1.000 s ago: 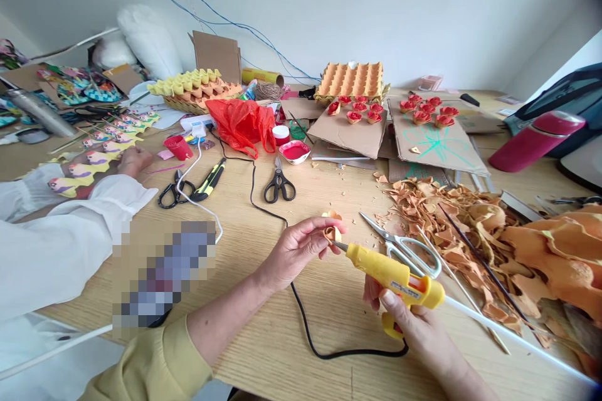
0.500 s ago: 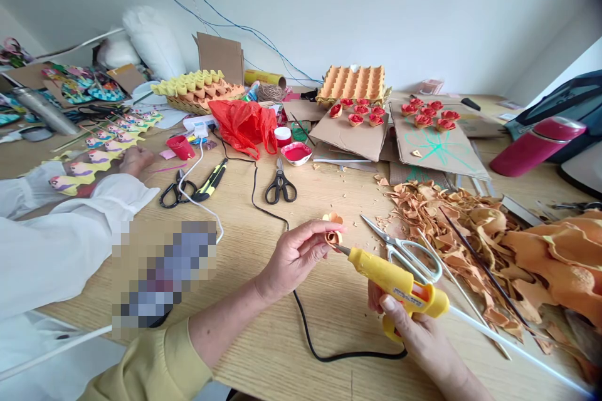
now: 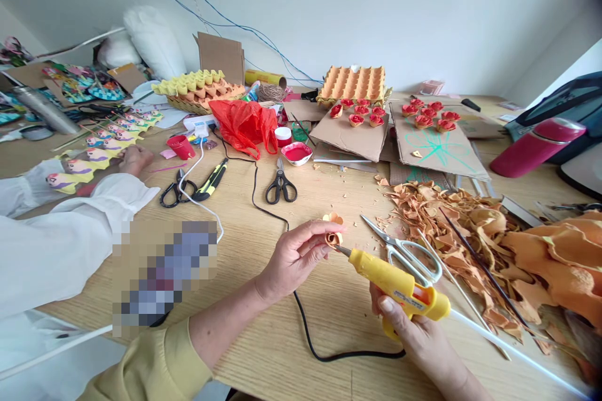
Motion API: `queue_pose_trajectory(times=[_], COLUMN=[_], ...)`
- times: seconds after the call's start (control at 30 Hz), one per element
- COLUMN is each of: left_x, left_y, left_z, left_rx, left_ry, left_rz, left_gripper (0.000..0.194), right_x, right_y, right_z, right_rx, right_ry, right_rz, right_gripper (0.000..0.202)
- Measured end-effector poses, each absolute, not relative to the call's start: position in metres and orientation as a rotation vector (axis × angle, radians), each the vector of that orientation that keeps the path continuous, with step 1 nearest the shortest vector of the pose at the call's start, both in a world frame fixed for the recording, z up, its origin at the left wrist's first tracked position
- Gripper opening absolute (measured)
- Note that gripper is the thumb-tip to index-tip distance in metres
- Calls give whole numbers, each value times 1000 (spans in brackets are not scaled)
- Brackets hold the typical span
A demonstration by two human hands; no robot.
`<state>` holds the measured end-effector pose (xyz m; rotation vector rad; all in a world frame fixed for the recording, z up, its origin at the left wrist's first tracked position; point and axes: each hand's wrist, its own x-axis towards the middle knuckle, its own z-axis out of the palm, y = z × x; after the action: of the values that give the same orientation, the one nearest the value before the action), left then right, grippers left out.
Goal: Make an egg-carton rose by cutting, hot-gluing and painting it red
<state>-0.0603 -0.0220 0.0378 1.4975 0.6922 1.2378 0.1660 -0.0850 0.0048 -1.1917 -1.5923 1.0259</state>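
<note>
Between the thumb and fingers of my left hand (image 3: 292, 257) is a small rolled orange egg-carton flower (image 3: 333, 239). My right hand (image 3: 414, 329) grips a yellow hot glue gun (image 3: 399, 285) by its handle. The gun's metal tip points left and meets, or nearly meets, the flower's edge; I cannot tell which. A white glue stick (image 3: 512, 348) trails out of the gun's back. Just behind my left fingertips lies another orange carton petal cup (image 3: 333, 218). White-handled scissors (image 3: 407, 250) lie open beyond the gun.
Torn orange carton scraps (image 3: 437, 225) heap at the right. Red-painted flowers (image 3: 426, 114) stand on cardboard sheets (image 3: 350, 131) at the back. Black scissors (image 3: 281, 187), a utility knife (image 3: 211, 180) and a red paint dish (image 3: 296, 153) lie ahead. At left, a co-worker's white sleeve (image 3: 94, 213) rests beside painted carton strips (image 3: 89, 166).
The glue gun has shifted very slightly right and down. My left hand holds the flower in the same spot. The co-worker's carton strip has moved a little left.
</note>
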Motion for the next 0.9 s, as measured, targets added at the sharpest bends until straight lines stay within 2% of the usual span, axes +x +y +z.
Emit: queue_pose_trajectory(times=[0.57, 0.9], left_x=[-64, -66], left_y=[-21, -20], left_z=[36, 36], left_rx=[1649, 1841], left_ry=[714, 722], left_rz=[1279, 1344], left_gripper=[31, 36], right_x=[172, 169], right_y=[-90, -87], right_z=[-19, -11], right_rx=[-1244, -1217], right_ry=[-1571, -1594], right_rz=[948, 894], right_gripper=[37, 36])
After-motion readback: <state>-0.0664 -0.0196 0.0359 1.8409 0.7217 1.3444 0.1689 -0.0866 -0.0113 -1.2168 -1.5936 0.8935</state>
